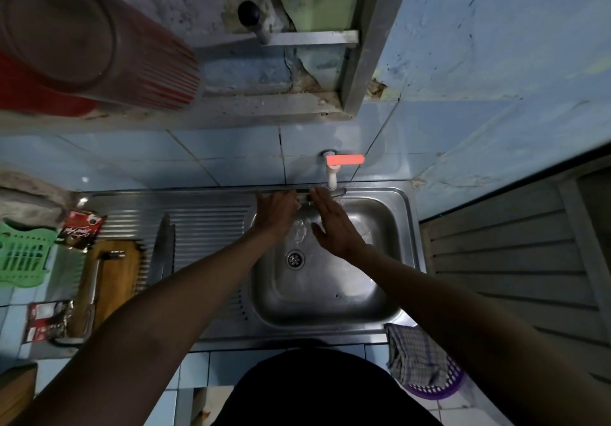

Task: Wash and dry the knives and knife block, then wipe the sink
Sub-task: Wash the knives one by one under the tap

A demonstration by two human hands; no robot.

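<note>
Over the steel sink (390, 296), my left hand (276, 212) grips the dark handle of a knife (340, 191) held crosswise under the tap (331, 174). Its blade tip shows just past my right hand (334, 225), whose straight fingers lie along the blade. Water splashes in the basin between my hands. Another large knife (162, 247) lies on the ribbed drainboard (205, 227). The wooden knife block (115, 280) lies flat at the left with a steel-handled tool (94, 280) on it.
The tap has an orange lever (345, 160). A checked cloth (413, 353) drapes over a purple basket (436, 389) at the sink's front right. A green basket (23, 253) and sachets (81, 229) sit at the left. A red tub (82, 38) stands on the shelf above.
</note>
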